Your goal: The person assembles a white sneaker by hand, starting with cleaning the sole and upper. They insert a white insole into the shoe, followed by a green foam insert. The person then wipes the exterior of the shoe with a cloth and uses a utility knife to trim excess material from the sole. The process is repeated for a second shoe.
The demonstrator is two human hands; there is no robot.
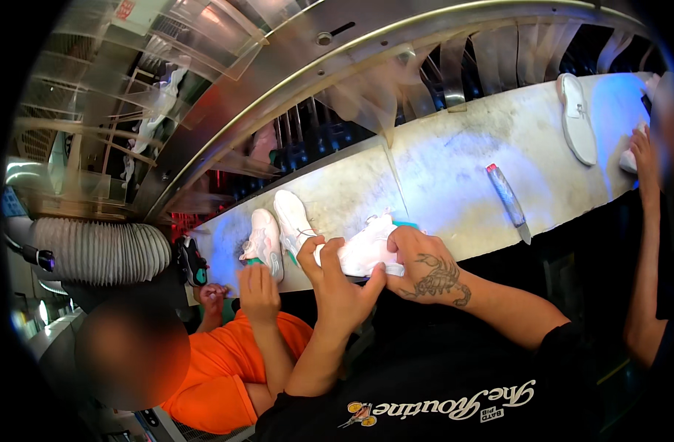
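Note:
A white and pale pink sneaker (368,249) with a patch of green is held in front of me, over the near edge of the worktop. My left hand (338,289) grips its left end, fingers and thumb bent around it. At the other end, my right hand (427,271) has its fingers curled over the shoe, the thumb low near the sole. Just left of my hands stand a white sneaker (293,216) and a pinkish white sneaker (263,234). Right of my right hand lies a knife (505,195) with a wrapped, red-tipped handle.
A co-worker's hand (259,293) in front of an orange shirt is close by my left hand. Beyond it sit a black shoe (193,262) and a ribbed duct (101,250). Clear strips (454,70) hang behind the worktop (454,214). At right are a white shoe (577,125) and another person's hand (644,153).

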